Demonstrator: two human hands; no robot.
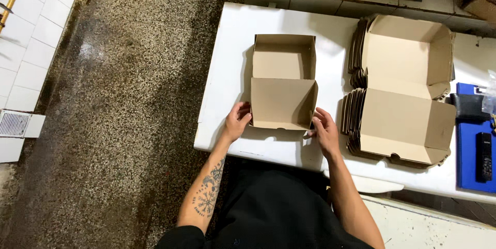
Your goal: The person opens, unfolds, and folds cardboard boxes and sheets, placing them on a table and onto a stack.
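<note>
Cardboard clamshell box, brown and folded up into two open trays joined by a hinge crease, sits near the front left part of the white bench, its near tray between both hands. The left hand curls its fingers loosely against the near left corner of that tray, and the right hand does the same at the near right corner, fingers bent and touching the side wall; neither is clamped tight, so the grip looks more like steadying or pressing the corners than lifting. Held at both front corners this way, the box stays square to the person and flat on the bench.

Just right of the right hand lies a stack of flat unfolded boxes of the same cardboard, the top one half opened, probably kept within easy reach. Farther right, at the bench's edge, a blue board carries a dark remote-like object. Left of the bench is speckled stone floor.
</note>
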